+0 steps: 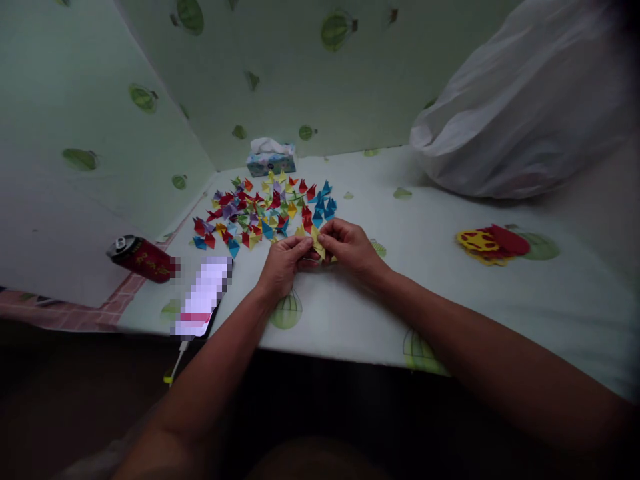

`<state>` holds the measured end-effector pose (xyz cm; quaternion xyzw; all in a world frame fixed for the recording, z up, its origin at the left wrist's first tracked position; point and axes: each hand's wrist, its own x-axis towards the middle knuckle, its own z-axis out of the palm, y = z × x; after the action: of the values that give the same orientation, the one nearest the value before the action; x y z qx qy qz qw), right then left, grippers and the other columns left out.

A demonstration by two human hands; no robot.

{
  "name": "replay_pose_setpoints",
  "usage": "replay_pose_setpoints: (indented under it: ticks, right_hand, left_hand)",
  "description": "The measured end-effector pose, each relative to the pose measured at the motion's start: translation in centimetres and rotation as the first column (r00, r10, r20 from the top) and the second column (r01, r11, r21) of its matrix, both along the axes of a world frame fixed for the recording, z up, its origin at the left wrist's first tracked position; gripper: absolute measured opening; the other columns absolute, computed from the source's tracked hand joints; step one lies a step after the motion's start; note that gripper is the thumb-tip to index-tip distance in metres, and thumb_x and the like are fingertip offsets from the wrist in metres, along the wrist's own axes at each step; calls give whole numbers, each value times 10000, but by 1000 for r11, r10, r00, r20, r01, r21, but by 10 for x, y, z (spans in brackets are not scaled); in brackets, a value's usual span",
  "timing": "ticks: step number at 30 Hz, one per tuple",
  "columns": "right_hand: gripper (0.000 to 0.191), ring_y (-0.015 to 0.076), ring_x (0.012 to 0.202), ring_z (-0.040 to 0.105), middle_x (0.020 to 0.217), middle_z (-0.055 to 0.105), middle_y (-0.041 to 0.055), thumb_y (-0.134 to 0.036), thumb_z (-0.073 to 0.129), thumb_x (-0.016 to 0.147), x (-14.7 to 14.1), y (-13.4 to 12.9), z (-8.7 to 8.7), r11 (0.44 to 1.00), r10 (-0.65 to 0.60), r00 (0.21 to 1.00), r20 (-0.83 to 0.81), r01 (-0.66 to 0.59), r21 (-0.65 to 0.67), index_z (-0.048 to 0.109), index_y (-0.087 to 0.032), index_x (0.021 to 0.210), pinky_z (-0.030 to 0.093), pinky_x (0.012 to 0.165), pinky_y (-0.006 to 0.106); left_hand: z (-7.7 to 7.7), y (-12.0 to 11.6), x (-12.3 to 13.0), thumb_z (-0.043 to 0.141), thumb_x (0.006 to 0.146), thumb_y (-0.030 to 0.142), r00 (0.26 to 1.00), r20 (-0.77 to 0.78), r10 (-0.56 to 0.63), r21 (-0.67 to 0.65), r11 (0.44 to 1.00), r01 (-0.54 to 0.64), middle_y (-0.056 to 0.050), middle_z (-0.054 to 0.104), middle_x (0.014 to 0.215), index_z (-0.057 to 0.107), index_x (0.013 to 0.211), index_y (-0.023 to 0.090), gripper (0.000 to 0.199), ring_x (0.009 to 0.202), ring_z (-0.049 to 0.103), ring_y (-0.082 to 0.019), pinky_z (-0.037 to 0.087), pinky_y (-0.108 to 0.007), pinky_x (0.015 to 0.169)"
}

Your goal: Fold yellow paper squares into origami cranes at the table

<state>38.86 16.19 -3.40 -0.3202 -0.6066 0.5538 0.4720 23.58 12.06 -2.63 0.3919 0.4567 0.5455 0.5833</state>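
Note:
A small piece of folded yellow paper is pinched between both hands, above the near side of the table. My left hand grips it from the left with thumb and fingers. From the right, my right hand holds it between thumb and forefinger. Just beyond the hands lies a spread of many small folded paper figures in red, blue, yellow, green, purple and orange. Part of the yellow piece is hidden by the fingers.
A tissue box stands by the back wall. Left are a red can and a phone with a cable. Right are a white plastic bag and red and yellow cut pieces on the table.

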Motion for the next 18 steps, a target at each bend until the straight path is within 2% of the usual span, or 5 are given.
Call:
replay_pose_setpoints:
  ticks: [6, 12, 18]
  right_hand:
    - [176, 106, 498, 560, 618, 573, -41, -324, 659, 807, 0, -1, 0, 999, -32, 999, 24, 31, 39, 546, -204, 744, 467, 484, 255]
    - [249, 105, 513, 603, 647, 601, -43, -341, 751, 745, 0, -3, 2, 998, 59, 997, -43, -60, -34, 544, -202, 746, 501, 501, 247]
    - [292, 100, 493, 619, 625, 599, -49, -372, 771, 742, -1, -3, 0, 996, 31, 997, -64, -36, -76, 536, -199, 742, 480, 476, 217]
  left_hand:
    - [-3, 0, 1, 874, 641, 416, 996, -76, 44, 85, 996, -38, -1, 696, 698, 714, 814, 145, 359, 608, 655, -113, 550, -231, 594]
    - [-6, 1, 1, 850, 680, 361, 989, -136, 54, 181, 983, -29, 23, 651, 697, 665, 786, 146, 303, 576, 608, -79, 521, -209, 583]
    - [-7, 2, 1, 837, 695, 303, 989, -109, 104, 272, 960, -71, 11, 658, 830, 626, 914, 184, 326, 663, 618, -90, 543, -220, 614]
